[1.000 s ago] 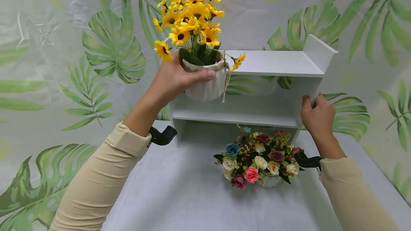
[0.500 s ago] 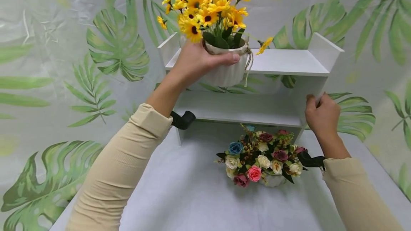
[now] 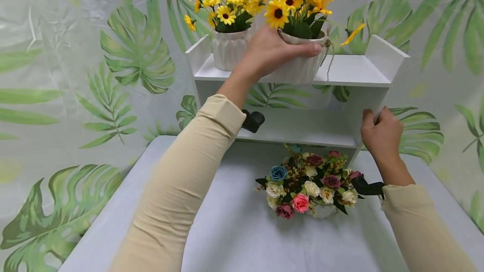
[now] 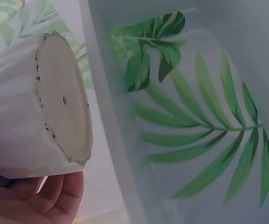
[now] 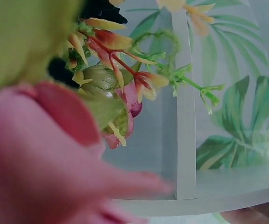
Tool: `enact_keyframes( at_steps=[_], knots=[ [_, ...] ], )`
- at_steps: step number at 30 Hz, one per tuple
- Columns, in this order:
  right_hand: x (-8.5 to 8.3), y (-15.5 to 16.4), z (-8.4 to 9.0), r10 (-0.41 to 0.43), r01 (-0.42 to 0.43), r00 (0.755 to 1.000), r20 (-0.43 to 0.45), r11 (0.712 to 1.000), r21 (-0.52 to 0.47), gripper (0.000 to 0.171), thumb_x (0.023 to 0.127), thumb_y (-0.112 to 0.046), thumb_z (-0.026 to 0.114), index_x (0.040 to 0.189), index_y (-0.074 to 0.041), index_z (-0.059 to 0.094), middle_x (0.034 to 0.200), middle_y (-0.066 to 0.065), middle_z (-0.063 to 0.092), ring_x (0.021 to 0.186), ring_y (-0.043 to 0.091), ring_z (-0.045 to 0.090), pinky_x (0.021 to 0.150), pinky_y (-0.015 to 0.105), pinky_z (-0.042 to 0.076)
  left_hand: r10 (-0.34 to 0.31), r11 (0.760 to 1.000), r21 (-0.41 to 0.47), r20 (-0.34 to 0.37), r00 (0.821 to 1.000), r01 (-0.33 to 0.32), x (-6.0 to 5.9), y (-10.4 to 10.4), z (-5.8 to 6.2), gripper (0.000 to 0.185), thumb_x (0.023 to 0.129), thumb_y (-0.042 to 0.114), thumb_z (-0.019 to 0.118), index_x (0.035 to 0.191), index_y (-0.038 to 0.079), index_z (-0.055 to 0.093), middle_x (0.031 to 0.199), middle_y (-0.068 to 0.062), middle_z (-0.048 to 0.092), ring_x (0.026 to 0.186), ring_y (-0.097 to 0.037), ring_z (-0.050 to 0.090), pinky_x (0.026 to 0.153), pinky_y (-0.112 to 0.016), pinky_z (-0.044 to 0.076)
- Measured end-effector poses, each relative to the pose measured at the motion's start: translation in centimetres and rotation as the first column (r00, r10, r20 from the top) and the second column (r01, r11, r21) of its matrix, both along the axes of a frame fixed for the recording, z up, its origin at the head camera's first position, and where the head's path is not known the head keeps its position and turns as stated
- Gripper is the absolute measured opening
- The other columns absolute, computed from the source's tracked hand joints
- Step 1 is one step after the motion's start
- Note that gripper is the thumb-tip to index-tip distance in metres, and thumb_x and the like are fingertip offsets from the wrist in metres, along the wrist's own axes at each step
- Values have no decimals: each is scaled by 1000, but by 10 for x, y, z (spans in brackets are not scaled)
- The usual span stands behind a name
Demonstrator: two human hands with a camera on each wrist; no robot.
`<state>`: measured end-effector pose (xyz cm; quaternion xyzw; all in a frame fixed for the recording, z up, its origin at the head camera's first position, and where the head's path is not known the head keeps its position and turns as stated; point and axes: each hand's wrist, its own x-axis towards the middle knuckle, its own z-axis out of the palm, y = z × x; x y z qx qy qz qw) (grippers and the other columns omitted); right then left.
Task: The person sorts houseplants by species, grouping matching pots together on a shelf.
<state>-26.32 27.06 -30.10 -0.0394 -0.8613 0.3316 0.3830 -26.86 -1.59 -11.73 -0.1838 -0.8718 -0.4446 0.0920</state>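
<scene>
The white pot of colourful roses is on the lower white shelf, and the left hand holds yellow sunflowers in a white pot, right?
Not on the shelf: the head view shows the white pot of colourful roses standing on the white table. The left hand does hold the sunflower pot.

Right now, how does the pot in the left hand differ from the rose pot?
The held pot is in the left hand; the rose pot stands on the table. The held pot has yellow blooms; the rose pot mixes cream, pink, blue and dark red ones. The rose pot's blooms hide most of its wall; the held pot's do not. Both pots look whitish.
</scene>
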Motion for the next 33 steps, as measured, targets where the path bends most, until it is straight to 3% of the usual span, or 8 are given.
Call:
enact_keyframes(
  at_steps=[3,6,11,15,19,23,29,33],
  knots=[
    [1,1,0,-5,5,1000,-22,1000,9,38,100,-22,46,87,10,63,78,35,64,53,-15,34,42,11,28,0,1000,23,7,1000,0,-4,10,-2,46,73,54,83,95,14,76,87,3,48,82,-12,45,65,-24,37],
    [2,1,-1,-4,5,999,-45,1000,21,38,100,-22,47,82,9,62,73,33,63,49,-20,30,42,13,27,4,999,40,17,1000,-5,-8,18,-5,43,73,54,83,93,16,78,84,2,47,81,-12,45,64,-24,36],
    [1,2,-2,-2,4,998,-65,999,36,36,100,-20,48,85,8,63,72,32,63,51,-7,40,43,13,27,16,999,47,50,999,-18,-14,23,-6,41,73,54,83,102,25,80,115,5,66,98,-8,56,76,-21,45],
    [1,3,-1,-6,9,998,-62,999,39,36,100,-21,48,89,9,65,76,33,65,54,0,43,45,11,27,35,997,64,62,997,-39,-18,25,-6,53,74,55,82,115,23,73,136,5,61,117,-7,57,92,-21,47],
    [0,3,-1,-6,7,999,-52,999,33,37,100,-22,48,88,9,64,75,32,64,52,-9,36,44,12,27,67,991,108,61,996,-73,-23,26,-8,68,73,54,83,128,20,62,135,4,61,119,-8,57,94,-20,48],
    [-1,2,-1,6,-4,998,-63,999,31,36,100,-21,49,85,8,63,72,32,62,47,-16,30,43,15,27,107,980,161,60,992,-115,-29,26,-15,67,75,54,82,126,17,59,125,2,64,105,-8,58,81,-21,48],
    [0,1,1,8,-7,998,-55,1000,19,36,100,-22,48,83,7,61,68,30,60,45,-17,31,42,16,28,57,963,259,86,995,-77,-37,27,-25,85,81,52,77,148,20,37,147,4,50,131,-9,50,104,-21,45],
    [1,1,1,15,-15,999,-52,1000,12,37,100,-22,47,89,10,64,72,33,62,46,-20,31,42,14,28,36,969,239,121,992,-64,-39,28,-29,99,84,57,71,159,22,17,160,5,34,145,-11,37,114,-24,39]
  ],
)
